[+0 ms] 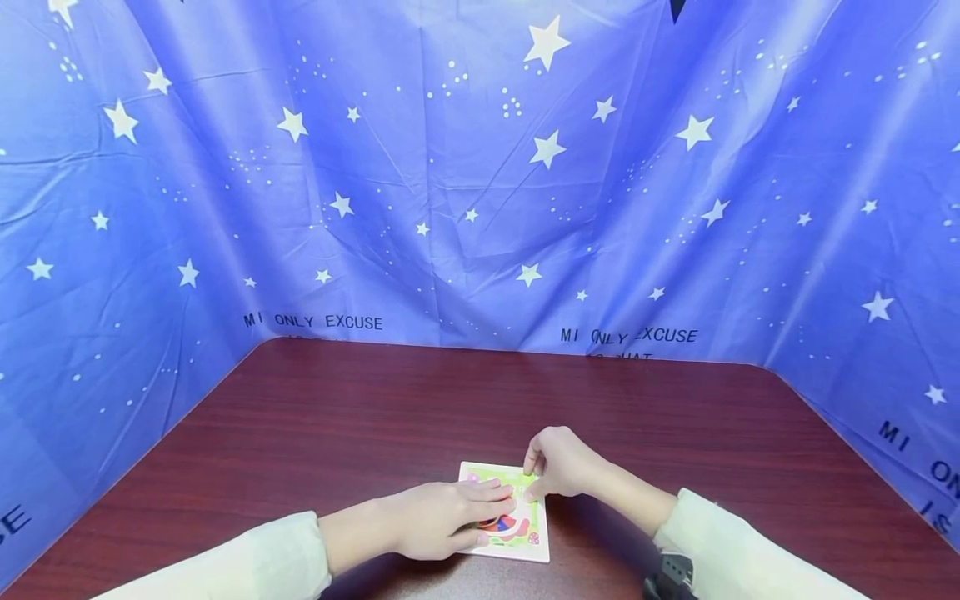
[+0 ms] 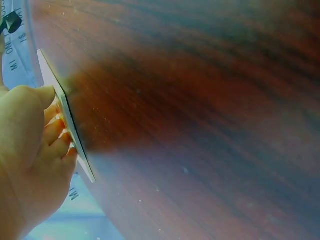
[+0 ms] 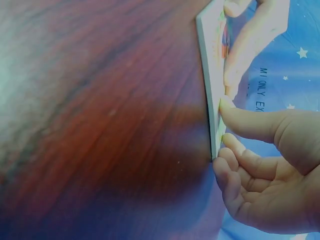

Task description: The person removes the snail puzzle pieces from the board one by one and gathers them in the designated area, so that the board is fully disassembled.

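Observation:
A square picture board (image 1: pixel 536 548) with a pale border and a green, pink, red and blue printed picture lies flat on the dark red table, near its front. My left hand (image 1: pixel 438 521) rests across its left and middle part, fingers straight and pointing right, hiding much of the picture. In the left wrist view the thumb (image 2: pixel 46 96) touches the board's edge. My right hand (image 1: pixel 564 462) holds the far right corner, thumb and curled fingers against it. The right wrist view shows the board's thick white side (image 3: pixel 206 65) edge-on, with the right thumb (image 3: pixel 250 125) on its face.
The wood-grained table (image 1: pixel 360 400) spreads out behind and to both sides of the board. A blue cloth with white stars (image 1: pixel 480 167) hangs around its back and sides. A dark watch-like band (image 1: pixel 671 571) sits at the right sleeve (image 1: pixel 712 533).

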`<state>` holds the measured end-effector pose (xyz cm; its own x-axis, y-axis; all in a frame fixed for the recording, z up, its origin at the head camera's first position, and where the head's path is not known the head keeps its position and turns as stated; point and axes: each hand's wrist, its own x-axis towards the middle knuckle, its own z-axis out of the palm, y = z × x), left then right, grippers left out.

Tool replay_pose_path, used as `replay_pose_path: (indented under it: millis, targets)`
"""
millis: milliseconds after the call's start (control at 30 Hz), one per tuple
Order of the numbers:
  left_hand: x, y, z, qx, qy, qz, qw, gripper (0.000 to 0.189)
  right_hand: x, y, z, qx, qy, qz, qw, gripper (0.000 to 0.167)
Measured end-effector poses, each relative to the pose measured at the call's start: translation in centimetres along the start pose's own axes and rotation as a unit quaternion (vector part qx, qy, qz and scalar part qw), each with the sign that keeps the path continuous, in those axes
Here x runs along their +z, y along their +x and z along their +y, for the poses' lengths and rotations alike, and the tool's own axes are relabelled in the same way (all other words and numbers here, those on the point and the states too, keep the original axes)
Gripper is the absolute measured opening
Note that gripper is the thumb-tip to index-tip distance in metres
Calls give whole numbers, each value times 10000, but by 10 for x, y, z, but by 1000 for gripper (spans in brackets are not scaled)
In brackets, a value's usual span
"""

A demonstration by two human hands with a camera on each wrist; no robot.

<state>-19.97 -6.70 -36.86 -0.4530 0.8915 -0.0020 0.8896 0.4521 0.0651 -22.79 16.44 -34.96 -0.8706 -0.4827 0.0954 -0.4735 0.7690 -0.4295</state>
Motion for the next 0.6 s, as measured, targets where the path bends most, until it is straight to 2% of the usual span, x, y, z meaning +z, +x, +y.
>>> replay_pose_path:
  millis: [167,267,467,600]
  targets:
    - [1,0,0,5,61,18,10000,48,1,2,-1,141,283,-294,9991,17]
    - [1,-1,0,1,66,24,10000,48,3,-1,-3,141,454,-322,9984,15]
    - [-1,-1,0,-4,51,43,10000,48,3,-6,-6,162,484,121,9986,23]
    - [-1,0,2,-24,-11,-9,10000,49,5,-7,-4,410,539,232,9974,26]
